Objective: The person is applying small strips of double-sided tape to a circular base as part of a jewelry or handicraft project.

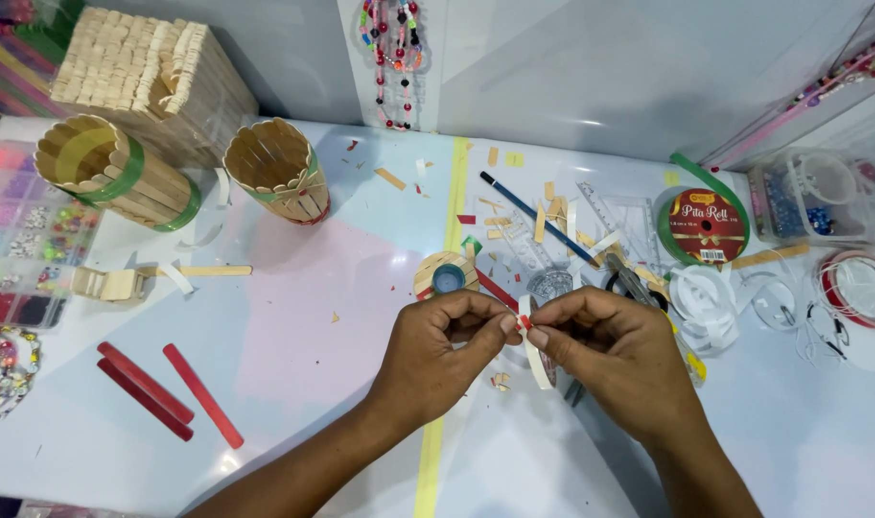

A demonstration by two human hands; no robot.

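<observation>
My left hand [435, 345] and my right hand [615, 350] meet at the fingertips over the middle of the table. Together they pinch a thin white tape roll [534, 357] held on edge, with a small red piece at the spot where the thumbs and forefingers touch. Just beyond the hands lies a round disc of sticks [446, 276] with a blue centre. A red stick and black scissors [632, 285] lie partly hidden behind my right hand.
Two stick-built cups [277, 171] [111, 173] and a stick box [150, 77] stand at the back left. Three red sticks [169, 388] lie front left, a bead tray [20, 235] at the left edge. Green ribbon roll [703, 226], rulers, pencil [533, 216], white tape coils on the right.
</observation>
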